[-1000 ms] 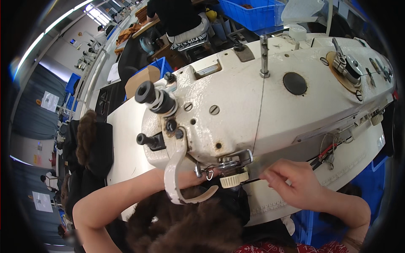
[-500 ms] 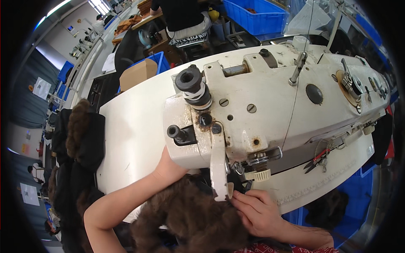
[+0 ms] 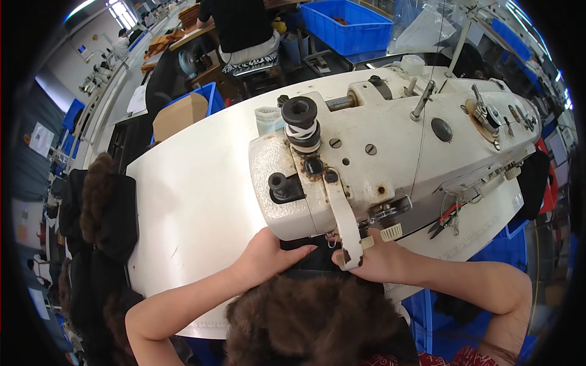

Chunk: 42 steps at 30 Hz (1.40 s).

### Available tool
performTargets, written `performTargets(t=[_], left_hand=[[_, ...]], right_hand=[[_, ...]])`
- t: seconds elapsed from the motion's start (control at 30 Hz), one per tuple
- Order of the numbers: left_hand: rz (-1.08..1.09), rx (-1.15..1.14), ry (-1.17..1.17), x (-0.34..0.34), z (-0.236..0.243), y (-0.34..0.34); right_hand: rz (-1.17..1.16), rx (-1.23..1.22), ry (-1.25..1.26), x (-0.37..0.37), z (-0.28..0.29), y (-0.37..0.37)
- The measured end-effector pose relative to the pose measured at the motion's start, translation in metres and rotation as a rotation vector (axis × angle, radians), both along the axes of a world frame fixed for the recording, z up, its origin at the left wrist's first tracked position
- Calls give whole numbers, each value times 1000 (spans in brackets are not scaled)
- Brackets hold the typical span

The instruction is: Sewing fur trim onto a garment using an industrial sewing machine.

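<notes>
Black fabric lies under the head of the white sewing machine, and a mass of brown fur attached or bunched against it spreads toward me. On the fabric's left side rests my left hand, open, thumb stretched out to the right; its other fingers are mostly hidden by the machine head. My right hand is closed on the fabric's right side, thumb at its edge, partly covered by the curved white lever. The needle area is hidden.
Red-handled snippers lie on the right of the white machine table. Black pieces with brown fur hang over its left edge. Blue bins stand behind and at lower right. A seated person works at another table beyond.
My right hand has moved up beside the machine head, and my left thumb now shows on the fabric. The fur lies lower and more to the right. The whole view has shifted slightly.
</notes>
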<state>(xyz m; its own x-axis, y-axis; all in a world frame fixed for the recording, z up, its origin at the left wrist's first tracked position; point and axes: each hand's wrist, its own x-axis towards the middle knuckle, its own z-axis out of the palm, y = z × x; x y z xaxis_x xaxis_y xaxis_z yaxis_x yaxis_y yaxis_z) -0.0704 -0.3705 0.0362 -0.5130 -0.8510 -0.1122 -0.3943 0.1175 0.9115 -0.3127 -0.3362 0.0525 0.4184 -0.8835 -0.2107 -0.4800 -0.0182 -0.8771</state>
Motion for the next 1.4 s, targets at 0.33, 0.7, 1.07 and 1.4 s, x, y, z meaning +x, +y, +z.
performTargets(t=[0.33,0.7,1.07,1.4], left_hand=[[-100,270,-29,8,10,-28],[-178,375,-227,29,6,-54],[-112,363,-365,32,65,-7],[-451,190,-806,-15,65,-33]], right_hand=[[-118,98,15,19,-13,61],[70,-10,152,-25,2,50],[-202,-447,-216,17,-45,57],[-221,-490,-264,21,-56,64]])
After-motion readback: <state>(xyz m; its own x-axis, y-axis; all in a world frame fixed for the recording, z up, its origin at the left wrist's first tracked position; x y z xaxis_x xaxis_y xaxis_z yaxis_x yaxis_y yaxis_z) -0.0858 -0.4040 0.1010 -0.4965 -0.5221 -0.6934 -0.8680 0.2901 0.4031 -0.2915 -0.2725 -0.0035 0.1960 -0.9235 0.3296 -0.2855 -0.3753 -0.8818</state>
